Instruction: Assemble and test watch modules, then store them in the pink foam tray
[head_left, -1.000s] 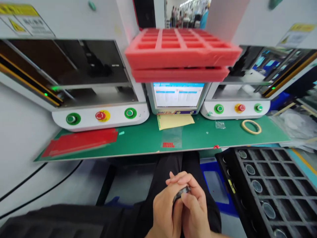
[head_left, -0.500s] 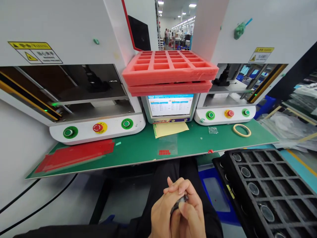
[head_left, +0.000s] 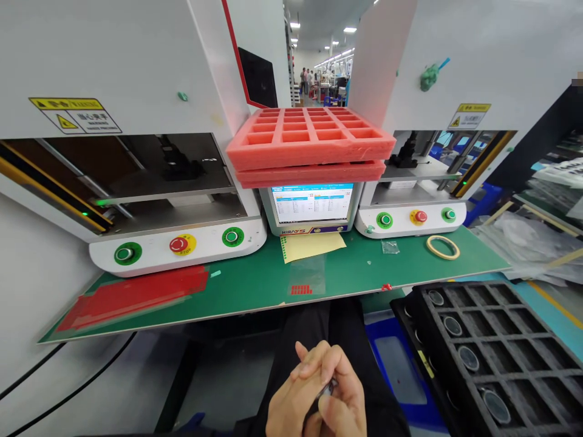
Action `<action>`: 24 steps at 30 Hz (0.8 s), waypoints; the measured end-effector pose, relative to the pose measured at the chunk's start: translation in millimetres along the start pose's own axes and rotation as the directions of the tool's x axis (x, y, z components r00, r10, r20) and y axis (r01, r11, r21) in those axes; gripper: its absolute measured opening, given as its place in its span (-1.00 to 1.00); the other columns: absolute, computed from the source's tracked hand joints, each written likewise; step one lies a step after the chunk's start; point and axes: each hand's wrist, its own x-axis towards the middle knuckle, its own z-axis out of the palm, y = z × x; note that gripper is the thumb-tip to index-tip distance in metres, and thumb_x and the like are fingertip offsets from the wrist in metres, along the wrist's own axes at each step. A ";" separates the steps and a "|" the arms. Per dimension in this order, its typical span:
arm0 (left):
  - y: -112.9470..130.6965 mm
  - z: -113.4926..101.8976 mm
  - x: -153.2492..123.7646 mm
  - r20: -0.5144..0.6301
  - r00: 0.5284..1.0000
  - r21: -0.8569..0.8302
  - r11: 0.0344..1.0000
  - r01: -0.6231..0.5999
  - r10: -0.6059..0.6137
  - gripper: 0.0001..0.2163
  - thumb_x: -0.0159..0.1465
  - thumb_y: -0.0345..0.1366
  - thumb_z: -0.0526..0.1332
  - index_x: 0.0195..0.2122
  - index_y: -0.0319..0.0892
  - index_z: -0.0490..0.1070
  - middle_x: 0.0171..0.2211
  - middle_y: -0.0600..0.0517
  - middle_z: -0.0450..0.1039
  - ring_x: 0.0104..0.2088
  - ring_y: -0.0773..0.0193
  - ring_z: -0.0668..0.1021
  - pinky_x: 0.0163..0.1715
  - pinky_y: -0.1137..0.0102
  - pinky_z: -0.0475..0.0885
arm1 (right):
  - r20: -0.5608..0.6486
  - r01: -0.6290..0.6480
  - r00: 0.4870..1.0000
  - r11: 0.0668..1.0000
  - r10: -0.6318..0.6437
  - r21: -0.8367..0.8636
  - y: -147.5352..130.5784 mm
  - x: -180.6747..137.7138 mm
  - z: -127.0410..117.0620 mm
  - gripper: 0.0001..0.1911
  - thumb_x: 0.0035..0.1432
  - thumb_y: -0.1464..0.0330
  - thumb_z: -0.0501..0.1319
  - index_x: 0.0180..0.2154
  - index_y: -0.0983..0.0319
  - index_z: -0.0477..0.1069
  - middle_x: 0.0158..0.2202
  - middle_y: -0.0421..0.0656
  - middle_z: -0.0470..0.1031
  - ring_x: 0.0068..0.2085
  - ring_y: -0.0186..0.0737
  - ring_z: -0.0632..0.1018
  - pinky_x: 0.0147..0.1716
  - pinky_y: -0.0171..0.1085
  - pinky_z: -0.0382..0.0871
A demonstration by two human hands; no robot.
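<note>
Above my lap, my left hand (head_left: pixel 289 397) and my right hand (head_left: pixel 348 391) are clasped, with the fingers folded over each other. Between the palms shows the edge of a small dark object (head_left: pixel 324 393), glossy and perhaps rounded. My right thumb presses against it. Most of it is hidden by the hands, so its kind cannot be made out. Both hands are closed, in front of the green table's edge and left of a black foam tray (head_left: pixel 514 340) with round, glass-like discs (head_left: pixel 469 359) in its left column.
Two white press machines with button panels (head_left: pixel 182 246) (head_left: pixel 412 216) flank a monitor (head_left: pixel 314 203). Stacked pink foam trays (head_left: pixel 310 158) sit above it. The green table (head_left: pixel 255 279) bears red sheets (head_left: pixel 136 294), yellow paper (head_left: pixel 314 244) and a tape ring (head_left: pixel 443 247). A blue stool (head_left: pixel 421 406) stands below.
The view has tilted up slightly, so the table and machines sit lower in the picture. My clasped hands have shifted a little left and down, still around the dark object.
</note>
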 end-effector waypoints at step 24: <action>23.1 -22.8 29.6 0.872 0.328 -0.487 -0.582 0.651 -0.363 -0.78 0.33 -0.22 0.16 -0.31 -0.28 0.47 -0.52 0.02 0.38 -0.60 0.46 0.40 -0.61 0.61 0.27 | 0.443 0.251 0.896 0.850 -0.023 -0.464 -32.3 4.1 -44.2 -0.31 0.05 0.37 0.33 0.18 0.12 0.10 0.04 -0.02 0.39 0.13 -0.03 0.40 0.14 0.00 0.32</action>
